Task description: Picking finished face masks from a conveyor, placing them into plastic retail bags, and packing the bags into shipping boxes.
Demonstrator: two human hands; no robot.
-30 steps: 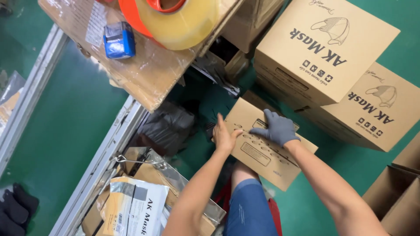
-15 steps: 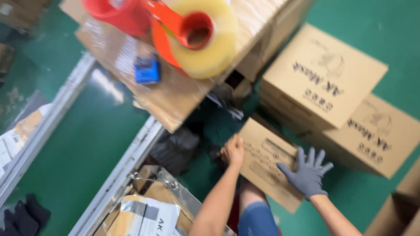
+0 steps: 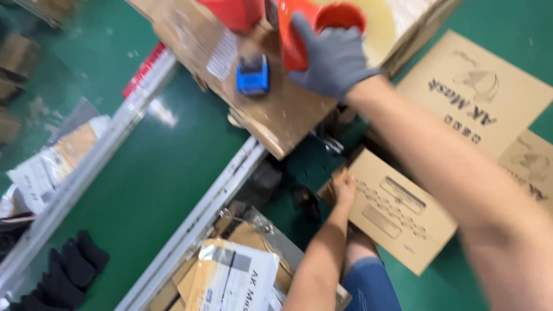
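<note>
A packing floor in a small factory or warehouse: printed cardboard cartons [image 3: 481, 95] stacked on a green painted floor [image 3: 150, 173], a red tape dispenser [image 3: 299, 29] on a carton-topped bench [image 3: 276, 109], metal rails [image 3: 196, 219] alongside.

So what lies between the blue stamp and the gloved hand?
In the head view, only bare cardboard top lies between the blue stamp and the right hand, which grips the red tape dispenser.

**Bright, even light; heavy motion blur**

Light falls flat and bright from overhead, with only soft, shallow shadows beneath the cardboard sheet [image 3: 276, 109]. A pale glare patch shines on the green floor [image 3: 161, 112] at left. Everything is smeared by motion, worst on the near right forearm [image 3: 461, 190] and the far edge.
</note>
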